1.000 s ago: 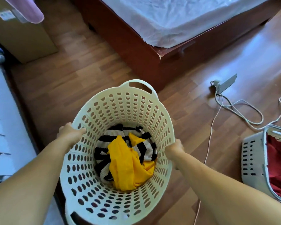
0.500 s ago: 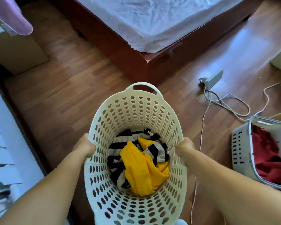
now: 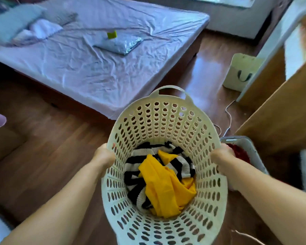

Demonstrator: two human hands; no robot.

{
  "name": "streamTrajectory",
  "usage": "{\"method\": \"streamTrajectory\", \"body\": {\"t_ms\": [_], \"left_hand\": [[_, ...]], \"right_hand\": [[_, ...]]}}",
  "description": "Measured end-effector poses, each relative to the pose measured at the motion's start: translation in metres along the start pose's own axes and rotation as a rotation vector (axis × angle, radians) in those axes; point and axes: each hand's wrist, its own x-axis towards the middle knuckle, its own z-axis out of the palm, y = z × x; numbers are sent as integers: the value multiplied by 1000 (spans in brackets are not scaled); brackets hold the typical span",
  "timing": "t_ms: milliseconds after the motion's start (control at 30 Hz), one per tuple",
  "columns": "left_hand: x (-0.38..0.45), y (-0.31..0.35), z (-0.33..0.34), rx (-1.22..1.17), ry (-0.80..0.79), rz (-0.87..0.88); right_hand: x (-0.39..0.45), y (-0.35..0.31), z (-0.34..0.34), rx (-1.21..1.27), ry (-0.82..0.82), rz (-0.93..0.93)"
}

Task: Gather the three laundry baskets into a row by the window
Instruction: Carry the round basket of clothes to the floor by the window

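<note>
— Fingers of the left hand (image 3: 104, 157) and of the right hand (image 3: 221, 155) were clenched on opposite sides of the rim of a round cream basket (image 3: 163, 124), which hung in the air in front of the person, clear of the wooden floor (image 3: 48, 156).

— Why a grip at both sides?

— Likely to keep it level: a yellow garment (image 3: 163, 188) and a striped one (image 3: 179, 165) lay loose at the bottom, and the looped handle (image 3: 172, 89) pointed away from the body.

— And the other baskets?

— One pale basket with red laundry (image 3: 246, 149) sat on the floor just right of the carried one, partly hidden by the right forearm. A third was not in view.

— The room?

— A bed (image 3: 99, 55) with a wrinkled pale sheet filled the upper left. Beyond it, at the top right, a bright window (image 3: 219, 0) showed above a white wall. A white cable (image 3: 229, 119) trailed across the floor near a wooden cabinet (image 3: 279, 112), and a paper bag (image 3: 240, 71) stood farther back.
</note>
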Motion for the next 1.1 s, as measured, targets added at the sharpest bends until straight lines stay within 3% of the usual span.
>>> {"method": "streamTrajectory", "body": {"t_ms": [167,500,1100], "left_hand": [[-9,91,-9,-169,-61,119],[29,298,30,-225,-120,207],[231,659,43,-408,-227,296]], "right_hand": [[6,-30,-76,93,42,-55],[95,-95,-200,390,134,25],[321,-383,-300,569,341,-85]]}}
